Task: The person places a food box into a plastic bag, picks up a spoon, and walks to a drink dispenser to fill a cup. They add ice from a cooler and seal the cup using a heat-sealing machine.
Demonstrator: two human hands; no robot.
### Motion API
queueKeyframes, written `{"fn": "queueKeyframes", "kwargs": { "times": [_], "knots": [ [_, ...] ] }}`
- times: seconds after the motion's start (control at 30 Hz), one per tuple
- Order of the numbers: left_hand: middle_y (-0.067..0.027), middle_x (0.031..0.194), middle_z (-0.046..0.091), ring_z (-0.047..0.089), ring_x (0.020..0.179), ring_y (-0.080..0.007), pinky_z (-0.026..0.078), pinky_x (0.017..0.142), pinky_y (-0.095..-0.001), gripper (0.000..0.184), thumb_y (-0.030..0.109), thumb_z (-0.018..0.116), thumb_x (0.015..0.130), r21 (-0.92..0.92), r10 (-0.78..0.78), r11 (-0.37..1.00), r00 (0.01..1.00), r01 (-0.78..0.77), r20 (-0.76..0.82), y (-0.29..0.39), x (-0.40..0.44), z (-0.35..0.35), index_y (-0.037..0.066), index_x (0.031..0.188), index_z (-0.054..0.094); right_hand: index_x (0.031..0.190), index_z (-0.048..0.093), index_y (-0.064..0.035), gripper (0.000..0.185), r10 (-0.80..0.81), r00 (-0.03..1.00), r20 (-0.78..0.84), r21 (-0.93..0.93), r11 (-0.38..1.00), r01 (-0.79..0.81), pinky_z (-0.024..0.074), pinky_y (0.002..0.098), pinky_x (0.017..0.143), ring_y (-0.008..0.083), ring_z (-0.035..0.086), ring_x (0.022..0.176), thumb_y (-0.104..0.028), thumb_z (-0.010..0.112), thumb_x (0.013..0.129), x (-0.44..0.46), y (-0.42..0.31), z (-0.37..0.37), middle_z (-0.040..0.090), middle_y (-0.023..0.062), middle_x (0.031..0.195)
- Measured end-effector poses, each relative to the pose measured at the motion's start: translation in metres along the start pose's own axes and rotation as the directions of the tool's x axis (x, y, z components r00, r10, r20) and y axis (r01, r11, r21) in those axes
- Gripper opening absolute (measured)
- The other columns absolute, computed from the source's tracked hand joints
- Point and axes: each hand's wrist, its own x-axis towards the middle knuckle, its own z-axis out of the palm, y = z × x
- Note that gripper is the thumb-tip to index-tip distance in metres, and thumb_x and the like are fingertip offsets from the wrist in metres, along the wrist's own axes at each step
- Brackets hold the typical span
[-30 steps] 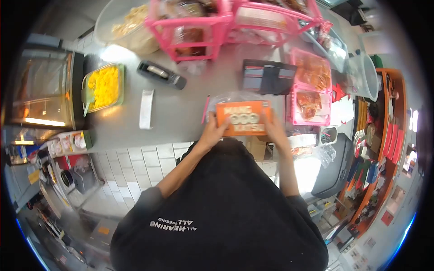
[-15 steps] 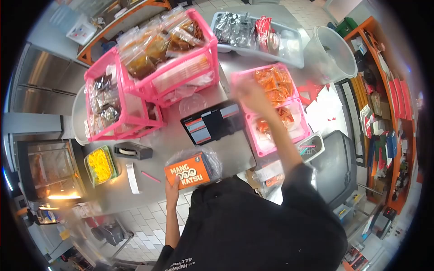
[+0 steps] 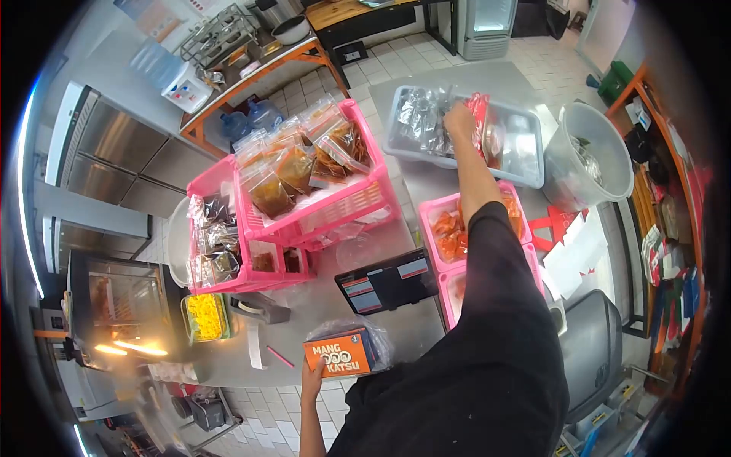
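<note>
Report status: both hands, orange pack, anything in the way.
Left hand holds orange pack. Right hand at silver packets, grip unclear. Nothing seen in the way.

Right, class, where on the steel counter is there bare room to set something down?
The counter is bare between the pink stick, tablet and orange box, with a smaller patch between tablet and black shirt. It is crowded at the pink baskets and pink containers.

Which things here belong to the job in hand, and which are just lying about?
Seemingly in the job:
orange pack, in the left hand
silver packets, by the right hand
blue-grey tray holding them

Apparently lying about:
tape dispenser
paper strip
pink stick
yellow food
</note>
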Motion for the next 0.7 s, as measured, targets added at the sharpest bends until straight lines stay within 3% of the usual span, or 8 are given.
{"fn": "queueKeyframes", "kwargs": {
  "times": [0.2, 0.3, 0.43, 0.5, 0.53, 0.6, 0.63, 0.7],
  "knots": [
    [-0.0137, 0.114, 0.063, 0.061, 0.103, -0.0210, 0.048, 0.091, -0.0337, 0.049, 0.027, 0.064, 0.095, -0.057, -0.038, 0.998, 0.999, 0.037, -0.010, 0.002, -0.005, 0.003, -0.004, 0.129, 0.048, 0.089, 0.073, -0.0037, 0.022, -0.080, 0.991, -0.111, -0.198, 0.978, 0.057, 0.0536, 0.0461, 0.081, 0.0406, 0.068, 0.089, -0.020, 0.060, 0.080, 0.003, 0.032, -0.027, 0.070, 0.0239, 0.090],
    [-0.0137, 0.113, 0.064, 0.061, 0.102, -0.0206, 0.048, 0.090, -0.0339, 0.047, 0.027, 0.064, 0.094, -0.061, -0.039, 0.997, 0.999, 0.037, -0.028, 0.003, -0.003, 0.003, -0.003, 0.128, 0.049, 0.093, 0.074, -0.0075, 0.024, -0.103, 0.993, 0.055, -0.178, 0.978, 0.111, 0.0535, 0.0474, 0.083, 0.0389, 0.068, 0.092, -0.022, 0.058, 0.082, -0.012, 0.036, -0.060, 0.071, 0.0208, 0.092],
    [-0.0137, 0.113, 0.064, 0.061, 0.103, -0.0210, 0.048, 0.091, -0.0340, 0.049, 0.029, 0.065, 0.093, -0.046, -0.046, 0.998, 0.998, 0.045, -0.034, 0.008, -0.004, 0.005, -0.002, 0.128, 0.050, 0.090, 0.073, -0.0065, 0.022, -0.128, 0.987, 0.097, -0.180, 0.973, 0.144, 0.0539, 0.0449, 0.082, 0.0375, 0.069, 0.091, -0.019, 0.057, 0.083, 0.001, 0.068, -0.066, 0.071, 0.0191, 0.090],
    [-0.0139, 0.113, 0.064, 0.061, 0.104, -0.0217, 0.047, 0.092, -0.0342, 0.052, 0.032, 0.065, 0.093, -0.047, -0.043, 0.998, 0.998, 0.041, -0.040, 0.007, -0.004, 0.005, -0.002, 0.129, 0.050, 0.103, 0.067, 0.0003, 0.027, -0.129, 0.965, 0.230, 0.115, 0.988, 0.104, 0.0547, 0.0421, 0.075, 0.0269, 0.071, 0.083, -0.018, 0.060, 0.084, 0.008, 0.084, -0.066, 0.071, 0.0174, 0.090],
    [-0.0139, 0.113, 0.064, 0.061, 0.104, -0.0217, 0.047, 0.092, -0.0342, 0.052, 0.032, 0.065, 0.093, -0.050, -0.047, 0.998, 0.998, 0.045, -0.040, 0.007, -0.004, 0.005, -0.002, 0.129, 0.050, 0.103, 0.067, 0.0003, 0.027, -0.130, 0.964, 0.233, 0.112, 0.988, 0.106, 0.0547, 0.0421, 0.075, 0.0269, 0.071, 0.083, -0.018, 0.060, 0.084, 0.005, 0.088, -0.066, 0.071, 0.0174, 0.090],
    [-0.0142, 0.114, 0.064, 0.061, 0.105, -0.0218, 0.047, 0.093, -0.0342, 0.051, 0.030, 0.065, 0.093, -0.049, -0.044, 0.998, 0.998, 0.041, -0.050, 0.006, -0.004, 0.006, -0.002, 0.130, 0.049, 0.111, 0.062, 0.0002, 0.029, -0.051, 0.989, 0.138, 0.350, 0.937, -0.001, 0.0547, 0.0398, 0.072, 0.0192, 0.068, 0.091, -0.017, 0.058, 0.089, -0.003, 0.092, -0.067, 0.068, 0.0156, 0.099],
    [-0.0142, 0.114, 0.064, 0.061, 0.105, -0.0218, 0.047, 0.093, -0.0342, 0.051, 0.030, 0.065, 0.093, -0.053, -0.045, 0.998, 0.998, 0.042, -0.053, 0.007, -0.005, 0.007, -0.002, 0.130, 0.049, 0.111, 0.062, 0.0002, 0.029, -0.055, 0.989, 0.140, 0.349, 0.937, 0.003, 0.0547, 0.0398, 0.072, 0.0192, 0.068, 0.091, -0.017, 0.058, 0.089, 0.002, 0.102, -0.056, 0.068, 0.0156, 0.099],
    [-0.0147, 0.116, 0.063, 0.060, 0.106, -0.0217, 0.047, 0.093, -0.0344, 0.050, 0.029, 0.064, 0.094, -0.107, -0.040, 0.994, 0.998, 0.033, -0.057, 0.009, -0.005, 0.009, -0.003, 0.130, 0.049, 0.117, 0.060, 0.0049, 0.046, -0.209, 0.972, -0.111, 0.311, 0.921, 0.233, 0.0532, 0.0416, 0.080, 0.0340, 0.069, 0.087, -0.028, 0.065, 0.085, 0.012, 0.115, -0.034, 0.068, 0.0244, 0.100]
  ]
}}
